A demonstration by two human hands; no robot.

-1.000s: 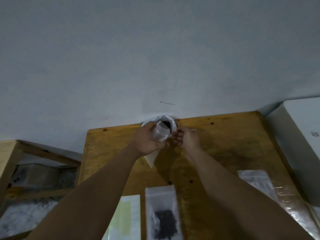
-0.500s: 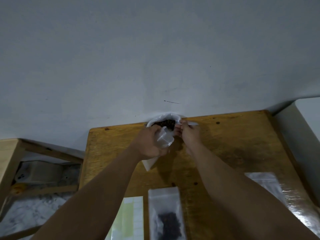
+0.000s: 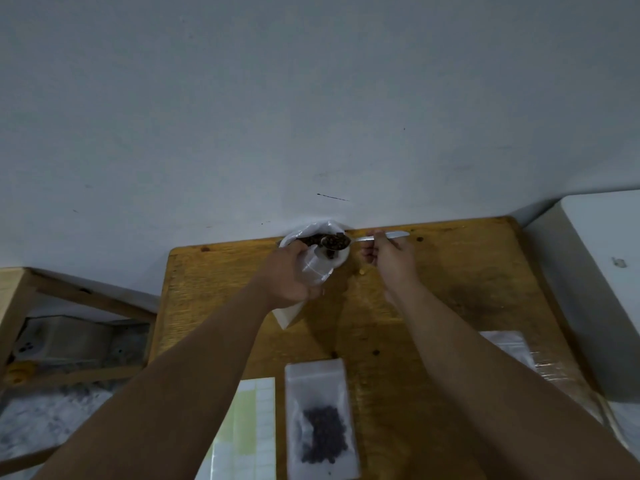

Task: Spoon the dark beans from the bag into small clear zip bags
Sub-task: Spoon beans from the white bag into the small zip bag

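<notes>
At the far edge of the table, the right hand is pinching a spoon heaped with dark beans above the open bag, while the left hand is gripping a small clear zip bag beside it.

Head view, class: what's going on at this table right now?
A person is portioning dark beans. The right hand holds a spoon loaded with beans at the mouth of the white bag by the wall. The left hand grips a small clear zip bag beside it. A second zip bag, already holding beans, lies on the wooden table nearer the person.
</notes>
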